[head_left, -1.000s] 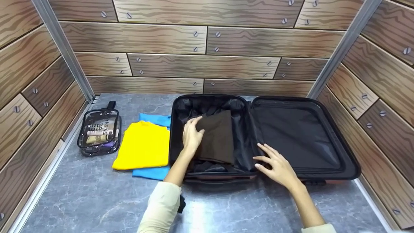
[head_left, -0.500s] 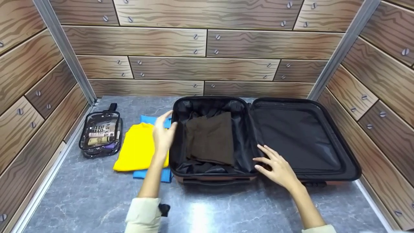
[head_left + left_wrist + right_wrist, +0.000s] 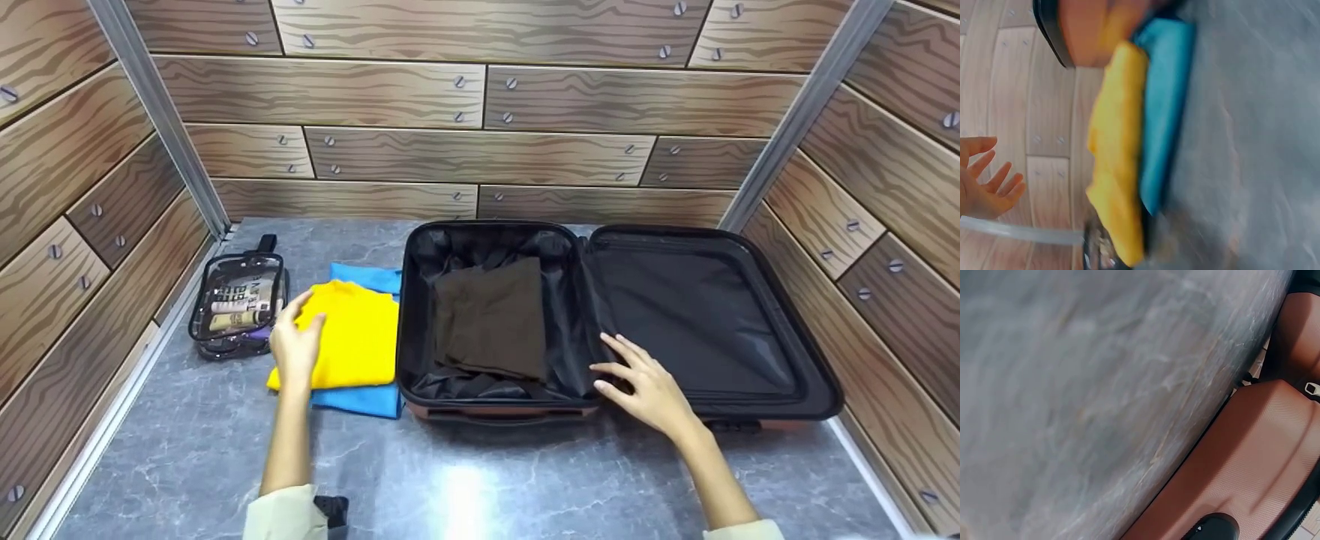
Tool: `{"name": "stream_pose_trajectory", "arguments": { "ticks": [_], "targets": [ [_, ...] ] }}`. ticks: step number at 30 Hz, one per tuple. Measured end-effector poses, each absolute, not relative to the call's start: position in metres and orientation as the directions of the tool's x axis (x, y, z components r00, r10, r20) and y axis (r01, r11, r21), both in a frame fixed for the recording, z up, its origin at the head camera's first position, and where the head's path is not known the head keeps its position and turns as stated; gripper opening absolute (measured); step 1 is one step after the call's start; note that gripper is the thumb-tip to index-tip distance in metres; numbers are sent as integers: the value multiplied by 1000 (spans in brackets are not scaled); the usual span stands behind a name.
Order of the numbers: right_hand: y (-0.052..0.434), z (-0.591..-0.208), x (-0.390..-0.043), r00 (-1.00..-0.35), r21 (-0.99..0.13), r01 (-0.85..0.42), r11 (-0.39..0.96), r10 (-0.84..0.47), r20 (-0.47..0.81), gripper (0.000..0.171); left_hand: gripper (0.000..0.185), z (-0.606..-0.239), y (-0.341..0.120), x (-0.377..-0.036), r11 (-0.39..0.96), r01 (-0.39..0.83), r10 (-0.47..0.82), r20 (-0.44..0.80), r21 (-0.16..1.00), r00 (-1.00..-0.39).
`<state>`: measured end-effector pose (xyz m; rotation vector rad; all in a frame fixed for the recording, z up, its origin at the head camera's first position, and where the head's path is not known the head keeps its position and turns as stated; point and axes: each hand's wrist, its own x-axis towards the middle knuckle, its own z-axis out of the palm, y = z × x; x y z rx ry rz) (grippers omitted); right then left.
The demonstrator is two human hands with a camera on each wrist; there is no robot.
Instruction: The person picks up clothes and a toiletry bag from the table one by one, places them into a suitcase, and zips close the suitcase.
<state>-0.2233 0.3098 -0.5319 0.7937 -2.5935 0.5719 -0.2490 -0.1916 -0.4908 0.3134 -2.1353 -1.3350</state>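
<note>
— Any writing you can make out from here?

— Only on the tubes inside the clear pouch (image 3: 236,304) at the far left of the counter (image 3: 480,480). There is dark print on them, but it is too small to read. The pouch is see-through plastic with black edging and a black loop at its far end.

— And the clothes?

— A yellow shirt (image 3: 349,337), folded into a soft square, lies on a blue shirt (image 3: 360,397), also folded, just left of the suitcase (image 3: 817,390). The left hand (image 3: 296,341) rests on the yellow one's left edge, fingers spread and fairly straight, gripping nothing. In the left wrist view the fingers (image 3: 994,180) are splayed apart too, though that picture is blurred.

— What about the suitcase?

— A hard shell, reddish-brown with a fine ribbed texture outside, rounded corners, black trim. It lies open flat on the grey marbled counter. The left half is lined with loose, shiny black fabric and holds a folded brown garment (image 3: 491,319), lying flat. The right half is covered by a smooth black zipped panel.

— The other hand?

— The right hand (image 3: 649,386) lies flat at the near edge by the middle hinge, fingers stretched out on the lining, clamped on nothing.

— And round about?

— Wood-grain wall panels (image 3: 480,90) with printed screw heads.
</note>
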Motion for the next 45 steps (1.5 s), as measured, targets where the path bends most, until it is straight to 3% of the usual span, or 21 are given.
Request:
{"name": "stream_pose_trajectory", "arguments": {
  "ticks": [9,26,38,45],
  "targets": [
    [310,-532,-223,-777,-264,-593,761,-455,435,30,38,-529,-227,-242,468,-75,-506,198,881,-839],
    [310,-531,-222,-779,-277,-592,756,-450,437,27,37,-567,-248,-247,391,-154,-479,58,907,-876],
    [309,-531,-222,-786,-288,-584,759,-441,432,27,29,-567,-255,-260,427,-119,-318,26,896,-948],
    [310,-531,-221,-781,-288,-587,756,-436,448,26,29,-560,-258,-266,358,-77,-239,12,930,-971]
  ]
}}
